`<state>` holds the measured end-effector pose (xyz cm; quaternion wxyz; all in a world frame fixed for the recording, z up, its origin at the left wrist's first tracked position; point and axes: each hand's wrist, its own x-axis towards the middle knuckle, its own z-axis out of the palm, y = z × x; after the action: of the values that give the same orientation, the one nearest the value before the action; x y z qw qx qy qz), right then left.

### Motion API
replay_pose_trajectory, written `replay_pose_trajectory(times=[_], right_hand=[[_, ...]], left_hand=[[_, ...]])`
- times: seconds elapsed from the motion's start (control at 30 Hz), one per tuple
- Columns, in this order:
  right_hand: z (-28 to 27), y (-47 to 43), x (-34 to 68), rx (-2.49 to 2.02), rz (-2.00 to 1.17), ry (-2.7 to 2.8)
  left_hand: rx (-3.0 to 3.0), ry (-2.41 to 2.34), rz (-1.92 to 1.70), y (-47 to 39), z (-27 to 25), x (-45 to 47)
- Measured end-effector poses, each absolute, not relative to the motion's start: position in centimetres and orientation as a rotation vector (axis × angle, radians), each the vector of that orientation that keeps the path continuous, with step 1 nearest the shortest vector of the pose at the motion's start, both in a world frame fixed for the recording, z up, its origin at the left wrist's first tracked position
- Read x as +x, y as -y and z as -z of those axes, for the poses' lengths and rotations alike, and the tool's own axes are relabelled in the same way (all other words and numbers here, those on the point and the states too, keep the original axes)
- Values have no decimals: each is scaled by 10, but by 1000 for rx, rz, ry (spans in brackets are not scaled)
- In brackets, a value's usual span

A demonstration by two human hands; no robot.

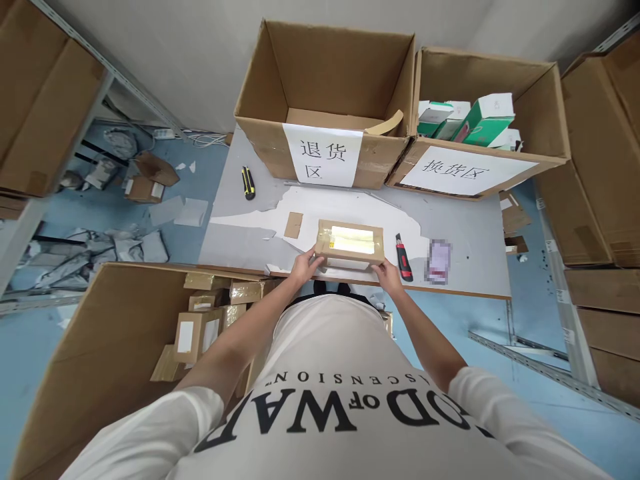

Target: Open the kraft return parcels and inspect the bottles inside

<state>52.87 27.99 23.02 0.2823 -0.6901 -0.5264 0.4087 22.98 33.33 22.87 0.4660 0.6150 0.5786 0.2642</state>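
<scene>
A small brown cardboard box (324,249) with clear tape and a shiny label (353,240) on top rests at the front of the table. My left hand (304,267) grips its near left corner, fingers closed against the side. At the near right corner, my right hand (387,275) pinches the box in the same way. Just right of the box lies a red and black box cutter (403,259). A yellow and black box cutter (248,183) is farther off, at the back left. A flat cardboard scrap (293,225) lies left of the box.
Two large open cartons stand at the table's back: one with a bent cardboard strip (320,157), one with green and white boxes (465,173). A blurred purple rectangle (439,261) lies at right. A big carton (65,353) of parcels stands front left. Racks flank both sides.
</scene>
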Motion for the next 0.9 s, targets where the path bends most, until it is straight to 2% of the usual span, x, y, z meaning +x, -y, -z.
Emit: replay_pose_trajectory(times=[0.23, 0.47, 0.9], right_hand=[[-269, -316, 539, -2142, -835, 1725], [-248, -334, 541, -2247, -989, 1660], [-223, -327, 546, -2137, -1092, 1348]], left_hand=[[1688, -1743, -459, -370, -267, 241], [1627, -1837, -271, -387, -255, 255], [1545, -1819, -318, -387, -244, 252]])
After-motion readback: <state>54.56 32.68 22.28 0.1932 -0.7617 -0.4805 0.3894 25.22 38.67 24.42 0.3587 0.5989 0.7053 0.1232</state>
